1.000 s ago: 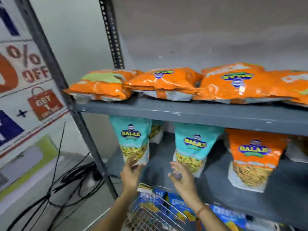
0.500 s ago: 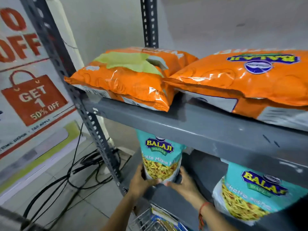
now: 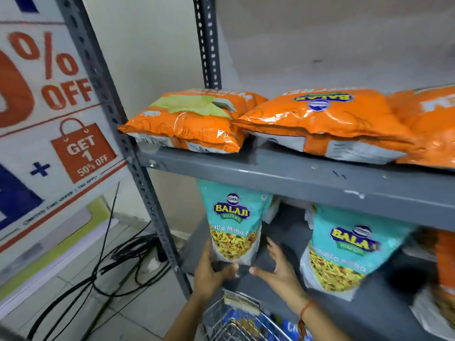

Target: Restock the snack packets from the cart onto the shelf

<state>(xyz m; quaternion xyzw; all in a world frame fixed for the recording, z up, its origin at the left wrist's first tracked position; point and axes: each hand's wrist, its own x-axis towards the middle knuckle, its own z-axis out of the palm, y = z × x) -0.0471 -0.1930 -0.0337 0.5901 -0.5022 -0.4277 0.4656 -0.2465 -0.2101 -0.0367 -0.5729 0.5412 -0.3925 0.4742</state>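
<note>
A teal Balaji snack packet [image 3: 231, 225] stands upright at the left end of the lower shelf [image 3: 290, 230]. My left hand [image 3: 211, 271] grips its bottom left corner. My right hand [image 3: 278, 269] is just right of the packet's base, fingers spread, thumb near the bottom edge. A second teal packet [image 3: 344, 249] leans further right on the same shelf. Below my wrists is the wire cart [image 3: 229, 316] with blue packets [image 3: 283, 326] in it.
Orange packets [image 3: 192, 121] [image 3: 320, 119] lie flat on the upper shelf [image 3: 295, 178]. Another orange packet [image 3: 445, 262] stands at the far right below. A slotted grey post [image 3: 147, 193] frames the left side, with black cables [image 3: 118, 262] on the floor and a sale poster [image 3: 61, 143] beyond.
The view pushed in towards the shelf. Both hands closed on the left teal packet's base; now my right hand's fingers have spread away from its right side, while my left hand still holds it.
</note>
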